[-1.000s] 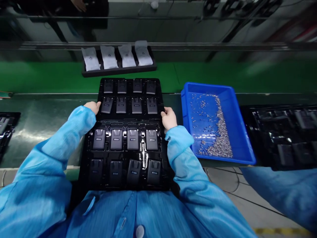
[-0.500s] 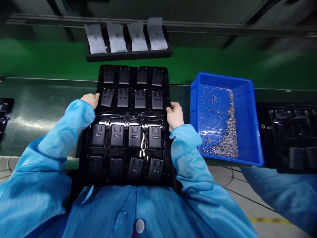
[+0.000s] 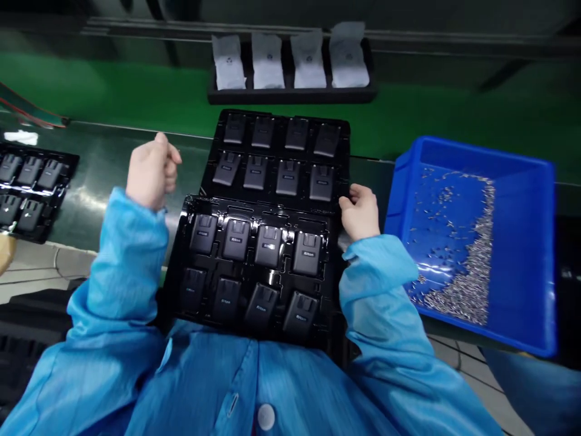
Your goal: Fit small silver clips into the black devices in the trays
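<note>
Two black plastic trays lie in front of me, each with two rows of dark grey clip-like parts. The far tray [image 3: 347,130] rests on the dark bench; the near tray [image 3: 181,263] overlaps its front edge and reaches my chest. My right hand [image 3: 362,210] grips the right edge where the two trays meet. Lifted clear of the trays, my left hand [image 3: 151,170] hovers above the bench to their left with the fingers curled and nothing visible in it.
A blue bin [image 3: 521,172] with several small metal pins stands at the right. A black tray with white pouches [image 3: 290,95] sits on the green belt [image 3: 118,100] behind. Another parts tray [image 3: 31,181] lies at the left. A blue sleeve [image 3: 540,387] shows at lower right.
My left hand has let go of the trays' left edge and risen with curled fingers. The view has swung left, so the trays and blue bin sit further right in frame.
</note>
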A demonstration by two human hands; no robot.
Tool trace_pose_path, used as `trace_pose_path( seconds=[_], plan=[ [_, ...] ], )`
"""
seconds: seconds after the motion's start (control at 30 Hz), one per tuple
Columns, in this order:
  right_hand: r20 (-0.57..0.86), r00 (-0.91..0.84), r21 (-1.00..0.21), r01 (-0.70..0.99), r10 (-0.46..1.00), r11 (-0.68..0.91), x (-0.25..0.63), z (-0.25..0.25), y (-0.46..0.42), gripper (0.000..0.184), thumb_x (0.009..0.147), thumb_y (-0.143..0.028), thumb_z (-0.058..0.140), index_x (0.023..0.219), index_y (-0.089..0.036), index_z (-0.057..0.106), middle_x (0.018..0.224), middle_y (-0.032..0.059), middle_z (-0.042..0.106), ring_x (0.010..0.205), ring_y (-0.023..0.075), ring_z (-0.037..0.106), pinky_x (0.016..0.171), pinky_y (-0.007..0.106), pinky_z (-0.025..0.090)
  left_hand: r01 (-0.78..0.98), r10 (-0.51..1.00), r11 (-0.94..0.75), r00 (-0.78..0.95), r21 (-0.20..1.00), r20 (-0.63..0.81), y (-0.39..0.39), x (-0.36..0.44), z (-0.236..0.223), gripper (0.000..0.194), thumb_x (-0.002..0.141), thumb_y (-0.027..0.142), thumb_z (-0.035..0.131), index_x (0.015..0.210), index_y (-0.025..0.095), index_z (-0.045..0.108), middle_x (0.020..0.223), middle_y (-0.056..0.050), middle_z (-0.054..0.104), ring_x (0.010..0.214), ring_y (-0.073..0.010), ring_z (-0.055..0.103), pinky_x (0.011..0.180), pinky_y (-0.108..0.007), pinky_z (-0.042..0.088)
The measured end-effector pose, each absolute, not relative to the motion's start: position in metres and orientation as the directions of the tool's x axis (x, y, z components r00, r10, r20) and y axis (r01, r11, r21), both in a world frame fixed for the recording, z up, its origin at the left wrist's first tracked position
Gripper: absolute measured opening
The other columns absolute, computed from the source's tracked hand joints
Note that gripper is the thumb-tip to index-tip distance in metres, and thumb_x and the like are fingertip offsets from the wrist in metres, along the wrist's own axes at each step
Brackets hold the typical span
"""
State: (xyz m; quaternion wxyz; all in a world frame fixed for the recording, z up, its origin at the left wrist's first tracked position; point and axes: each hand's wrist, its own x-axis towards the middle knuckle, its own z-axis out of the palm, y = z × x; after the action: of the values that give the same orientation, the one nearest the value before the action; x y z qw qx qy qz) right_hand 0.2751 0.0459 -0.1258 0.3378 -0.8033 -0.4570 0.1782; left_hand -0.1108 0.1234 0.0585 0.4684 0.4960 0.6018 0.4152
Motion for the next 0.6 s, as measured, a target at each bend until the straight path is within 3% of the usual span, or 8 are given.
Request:
trace_pose_path(
  seconds=[0.03,0.1,0.23,0.33,0.47,0.6],
  plan=[
    [0.024,0.512,-0.708,0.615,0.859,-0.347,0.276,-0.126,0.046,0.048,0.079,-0.026,0.055,0.126,-0.017,0.052,0.122,0.0139,0.056,0.117,0.0277,0.055,0.107,0.053,0.041,0.027,0.991,0.131,-0.028,0.991,-0.13,0.104,-0.11,0.065,0.047,0.106,0.035,0.027,0.066,0.018,0.044,0.048,0.008,0.016,0.043,-0.0063,0.007,0.043,-0.017,0.015],
    [0.028,0.508,-0.714,0.613,0.861,-0.338,0.277,-0.127,0.046,0.048,0.078,-0.028,0.057,0.125,-0.018,0.053,0.123,0.0134,0.055,0.116,0.0269,0.056,0.107,0.052,0.043,-0.248,0.975,0.217,0.014,0.944,-0.221,0.067,-0.109,0.069,0.049,0.105,0.037,0.025,0.064,0.018,0.044,0.051,0.008,0.013,0.041,-0.0056,0.005,0.04,-0.018,0.007],
    [0.019,0.531,-0.718,0.596,0.847,-0.358,0.275,-0.125,0.045,0.048,0.078,-0.03,0.057,0.124,-0.019,0.053,0.125,0.0117,0.054,0.113,0.0252,0.058,0.106,0.051,0.045,-0.572,0.833,0.5,0.113,0.65,-0.542,0.026,-0.117,0.049,0.048,0.105,0.034,0.027,0.064,0.018,0.046,0.051,0.009,0.015,0.037,-0.0043,0.011,0.035,-0.017,0.009],
    [0.059,0.56,-0.691,0.62,0.827,-0.371,0.268,-0.111,0.038,0.051,0.076,-0.03,0.058,0.125,-0.017,0.053,0.129,0.0141,0.051,0.114,0.0266,0.058,0.106,0.051,0.044,-0.718,0.726,0.563,0.193,0.409,-0.66,0.023,-0.129,0.026,0.045,0.105,0.029,0.025,0.067,0.017,0.045,0.05,0.009,0.021,0.035,-0.0034,0.018,0.033,-0.015,0.014],
    [0.183,0.54,-0.675,0.677,0.821,-0.295,0.24,-0.072,0.019,0.05,0.08,-0.036,0.055,0.128,-0.021,0.053,0.132,0.0148,0.051,0.124,0.0292,0.052,0.105,0.052,0.045,-0.828,0.66,0.545,0.326,0.132,-0.676,0.032,-0.13,0.012,0.039,0.104,0.028,0.03,0.07,0.017,0.044,0.05,0.008,0.028,0.035,-0.0023,0.026,0.033,-0.012,0.017],
    [0.326,0.368,-0.623,0.777,0.871,-0.095,0.192,-0.04,-0.002,0.037,0.08,-0.04,0.052,0.114,-0.03,0.061,0.12,0.0091,0.061,0.125,0.0323,0.052,0.107,0.06,0.041,-0.817,0.647,0.567,0.358,0.11,-0.673,0.039,-0.122,0.011,0.038,0.103,0.022,0.031,0.068,0.017,0.044,0.052,0.008,0.028,0.036,-0.0019,0.03,0.033,-0.011,0.02]
  ],
)
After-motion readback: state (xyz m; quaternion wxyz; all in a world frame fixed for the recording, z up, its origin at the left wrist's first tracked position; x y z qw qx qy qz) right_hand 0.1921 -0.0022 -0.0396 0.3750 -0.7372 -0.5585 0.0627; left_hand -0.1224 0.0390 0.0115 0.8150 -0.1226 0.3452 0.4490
